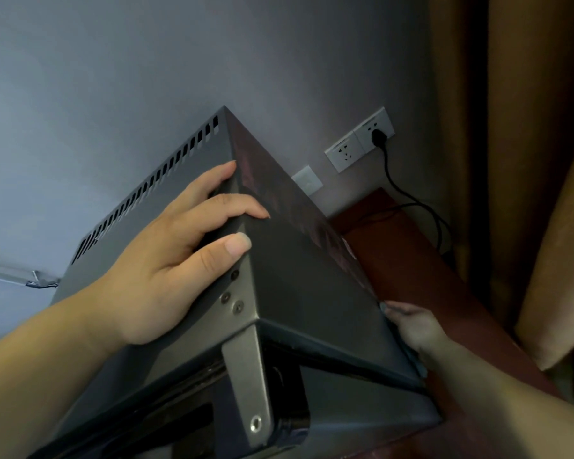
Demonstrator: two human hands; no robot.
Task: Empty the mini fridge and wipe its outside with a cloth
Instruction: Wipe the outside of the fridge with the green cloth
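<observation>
The dark grey mini fridge (295,286) fills the middle of the view, seen tilted, with a row of vent slots along its back edge and a metal hinge bracket at the near corner. My left hand (179,260) grips the fridge's top edge, fingers curled over onto the adjoining face. My right hand (415,329) is low at the fridge's right side and holds a grey-blue cloth (418,362) against that side. Most of the cloth is hidden behind the fridge's edge and my hand.
A reddish-brown wooden surface (421,276) lies to the right of the fridge. On the grey wall are two white sockets (358,140); a black plug and cable (408,193) hang from the right one. Brown curtains (527,193) hang at the far right.
</observation>
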